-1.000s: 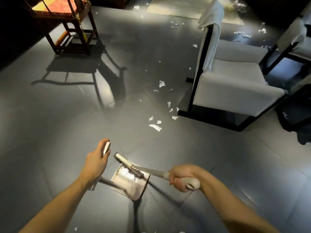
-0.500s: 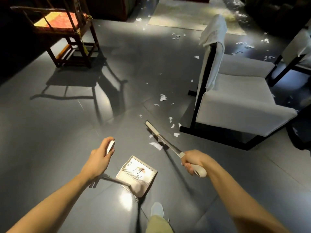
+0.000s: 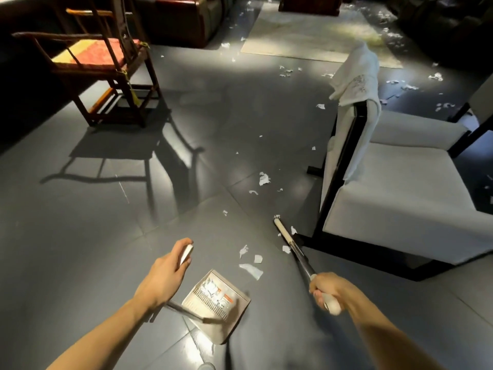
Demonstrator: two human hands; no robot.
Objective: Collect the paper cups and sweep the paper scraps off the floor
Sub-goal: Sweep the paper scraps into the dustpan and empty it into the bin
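Tiles of glossy grey cover the floor (image 3: 80, 249) of a dim room; a wooden chair (image 3: 101, 65) is seen at left, a white armchair (image 3: 400, 204) at right, a pale rug (image 3: 306, 38) beyond. Paper scraps (image 3: 250, 271) are strewn between them — the nearest just past the dustpan (image 3: 216, 300), where more are held. Its handle is gripped by the left hand (image 3: 165, 276). The broom (image 3: 290, 245) is gripped at its white end by the right hand (image 3: 328, 289); its long axis runs away and leftward — head beside the armchair's base.
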